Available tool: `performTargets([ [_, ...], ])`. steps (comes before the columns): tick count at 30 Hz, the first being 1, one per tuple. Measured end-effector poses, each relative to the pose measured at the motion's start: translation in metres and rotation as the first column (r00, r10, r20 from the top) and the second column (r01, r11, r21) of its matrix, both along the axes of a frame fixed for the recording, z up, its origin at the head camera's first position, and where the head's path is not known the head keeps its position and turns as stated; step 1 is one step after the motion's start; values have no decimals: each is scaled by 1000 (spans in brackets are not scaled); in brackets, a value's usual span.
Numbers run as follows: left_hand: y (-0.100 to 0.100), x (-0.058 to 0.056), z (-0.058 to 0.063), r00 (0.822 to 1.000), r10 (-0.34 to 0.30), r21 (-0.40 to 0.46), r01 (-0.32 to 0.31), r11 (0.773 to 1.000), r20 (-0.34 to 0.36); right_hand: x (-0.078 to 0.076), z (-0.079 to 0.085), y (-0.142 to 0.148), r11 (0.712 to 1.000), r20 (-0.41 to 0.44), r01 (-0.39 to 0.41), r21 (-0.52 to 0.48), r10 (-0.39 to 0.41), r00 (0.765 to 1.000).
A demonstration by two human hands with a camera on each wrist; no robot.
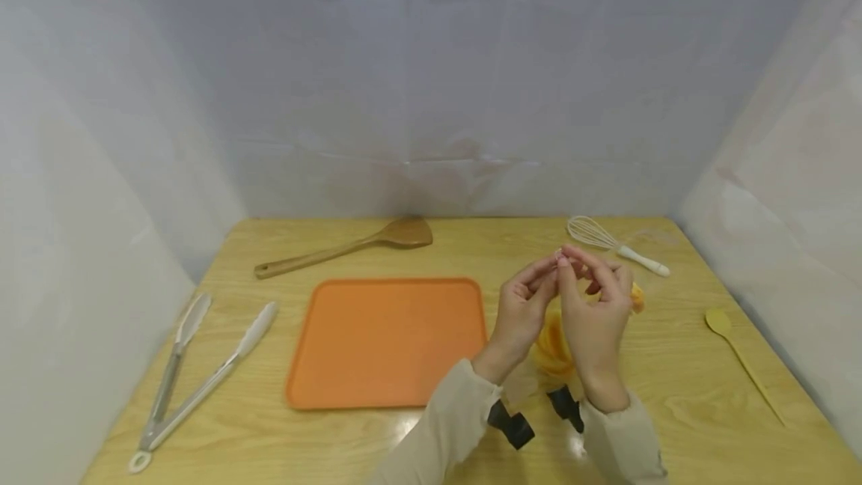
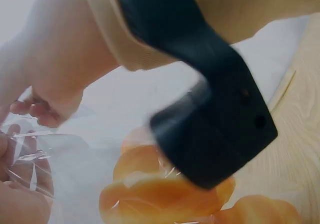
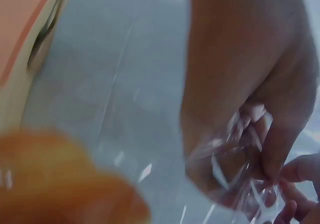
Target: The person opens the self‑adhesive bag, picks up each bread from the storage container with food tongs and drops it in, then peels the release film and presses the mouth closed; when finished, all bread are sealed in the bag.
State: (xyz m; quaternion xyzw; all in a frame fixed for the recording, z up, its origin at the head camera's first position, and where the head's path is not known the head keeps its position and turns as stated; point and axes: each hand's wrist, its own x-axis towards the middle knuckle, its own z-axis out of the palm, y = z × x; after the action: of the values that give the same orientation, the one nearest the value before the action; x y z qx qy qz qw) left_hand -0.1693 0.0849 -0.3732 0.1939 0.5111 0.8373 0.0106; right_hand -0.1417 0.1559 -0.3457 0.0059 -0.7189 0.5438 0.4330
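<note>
Low over the right half of the table, my left hand and right hand meet at their fingertips. Between them they pinch the gathered top of a clear plastic bag, crinkled around the fingers in the right wrist view. Golden-orange bread rolls show in the left wrist view, with shiny film over them. From the head view, a roll appears between my forearms, and another bit of bread peeks out past my right hand. My hands hide most of the bag there.
An orange tray lies left of my hands, with a wooden spatula behind it. Metal tongs rest spread at the far left. A white whisk is at the back right, and a yellow spoon lies near the right edge.
</note>
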Motion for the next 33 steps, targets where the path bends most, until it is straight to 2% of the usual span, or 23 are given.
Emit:
performTargets([
  [3,-1,-1,1,1000,18,-19,-18,1000,-14,-2,-3,2,992,-94,61,108,-50,994],
  [7,-2,-1,2,999,31,-31,-32,999,-31,-4,-4,4,989,-137,51,139,-32,990],
  [10,-3,-1,1,999,24,-22,-25,999,-45,-2,-2,6,995,-104,-55,82,64,992],
  [12,-2,-1,1,998,20,-15,-21,1000,-59,0,0,7,990,-74,-140,2,140,987],
  [15,-2,-2,2,997,7,-7,-7,1000,-78,2,3,9,965,-31,-229,-126,227,973],
  [18,-2,-2,4,996,-5,-14,4,1000,-88,4,6,10,932,-7,-261,-252,268,963],
  [22,-1,-3,4,996,-28,-14,27,1000,-90,5,8,10,858,-48,-321,-401,331,942],
  [24,-1,-4,4,995,-40,-9,40,999,-89,5,8,10,789,-120,-394,-471,386,915],
  [27,-2,-5,3,995,-64,20,66,998,-70,4,8,11,658,-256,-520,-545,461,850],
  [28,-2,-6,3,996,-72,30,74,997,-61,4,8,12,638,-279,-539,-550,469,838],
  [29,-3,-6,2,995,-79,37,81,996,-53,4,7,13,638,-284,-546,-543,472,834],
  [30,-3,-6,2,995,-84,43,86,995,-45,5,7,14,660,-273,-537,-526,467,841],
  [31,-3,-7,1,995,-91,50,93,994,-39,5,7,15,696,-256,-522,-494,458,852],
  [33,-4,-7,2,995,-90,44,91,995,-36,5,5,16,792,-208,-468,-392,419,884],
])
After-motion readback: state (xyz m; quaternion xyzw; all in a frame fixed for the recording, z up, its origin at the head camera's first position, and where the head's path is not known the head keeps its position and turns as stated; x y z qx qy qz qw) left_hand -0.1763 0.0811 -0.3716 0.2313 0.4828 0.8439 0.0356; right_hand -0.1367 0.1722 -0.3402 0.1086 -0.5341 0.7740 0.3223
